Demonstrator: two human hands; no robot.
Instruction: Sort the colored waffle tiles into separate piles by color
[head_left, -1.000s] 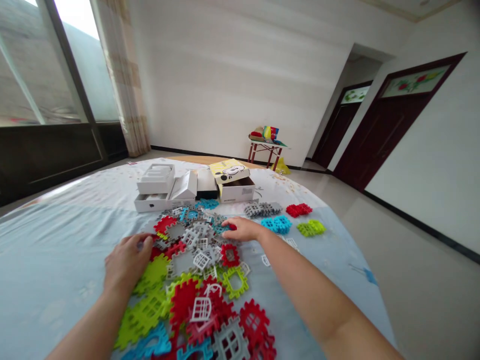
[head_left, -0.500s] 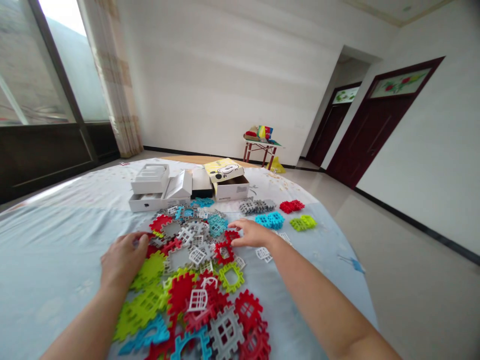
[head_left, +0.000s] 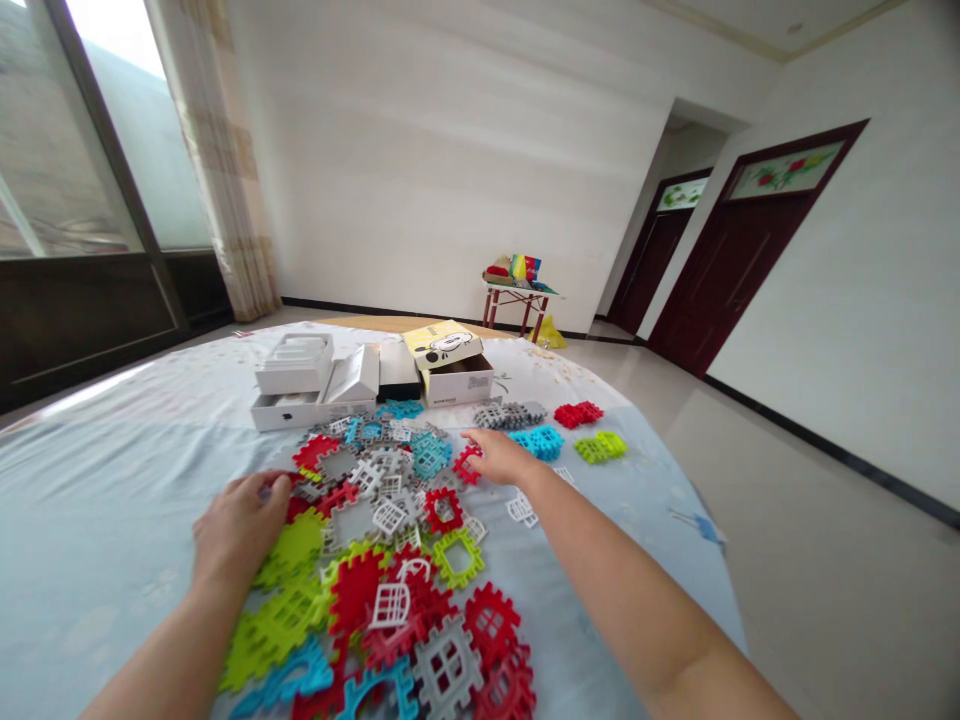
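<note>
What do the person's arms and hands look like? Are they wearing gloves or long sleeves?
No gloves: the bare left hand and bare right hand are uncovered. No sleeves show on the bare left forearm or bare right forearm, and no watch or bracelet on either wrist. The hands look too small to tell about rings.

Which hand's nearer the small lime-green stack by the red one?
Right. The right hand is left of the lime-green stack, blue pieces between them; the left hand is farther off, at the left side of the loose pile.
</note>
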